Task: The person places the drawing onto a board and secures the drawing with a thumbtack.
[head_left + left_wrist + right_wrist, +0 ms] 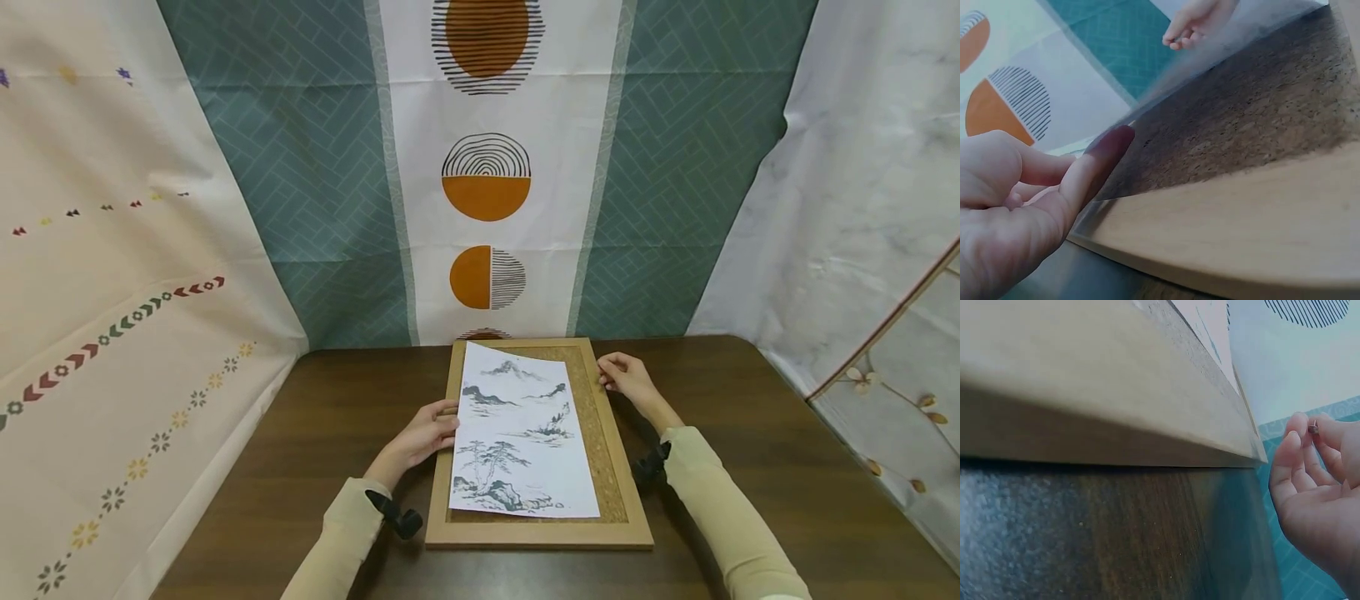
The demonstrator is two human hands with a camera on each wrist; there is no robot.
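Note:
A sheet of paper point(525, 479) printed with an ink landscape lies over a wood-framed cork board point(598, 433), slightly askew. My left hand point(426, 433) pinches the sheet's left edge between thumb and fingers. In the left wrist view that edge is raised, and bare cork point(1229, 112) shows beneath the paper. Beside the frame's upper right side, my right hand point(626, 379) holds its thumb and fingertips together. The right wrist view shows a small metallic thumbtack point(1314, 429) pinched there, its thin point sticking out.
The board rests on a dark brown wooden table point(352, 383). Behind the table hangs a green and white cloth point(330, 192) with orange circles. Pale patterned cloths point(150, 333) flank both sides.

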